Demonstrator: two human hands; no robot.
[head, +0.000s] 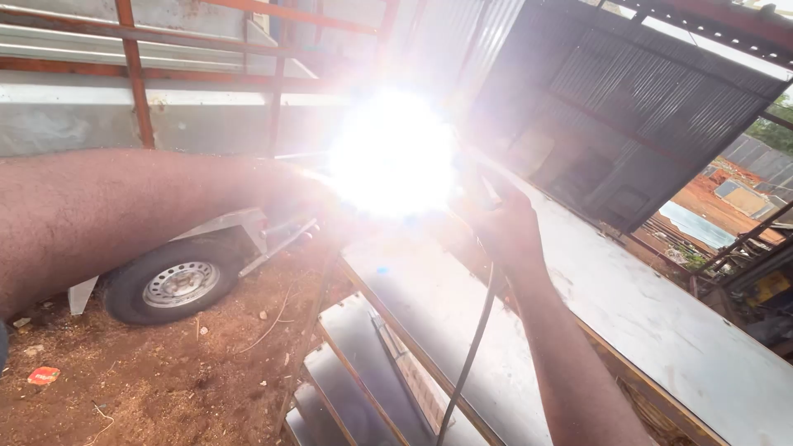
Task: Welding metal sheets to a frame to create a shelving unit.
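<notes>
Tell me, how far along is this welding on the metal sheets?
In hand: the right hand holds a tool with a dark cable at a blinding arc. The left hand is lost in glare. Done and left: the seam is hidden, so neither can be judged; grey sheets lie below.

A blinding welding glare [392, 153] flares between both hands; the right hand [500, 227] grips a cable [471, 355].

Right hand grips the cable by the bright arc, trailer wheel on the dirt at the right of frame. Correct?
Not quite. The head view shows the trailer wheel on the dirt at the left of frame, not the right. The right hand does grip the cable beside the bright arc.
</notes>
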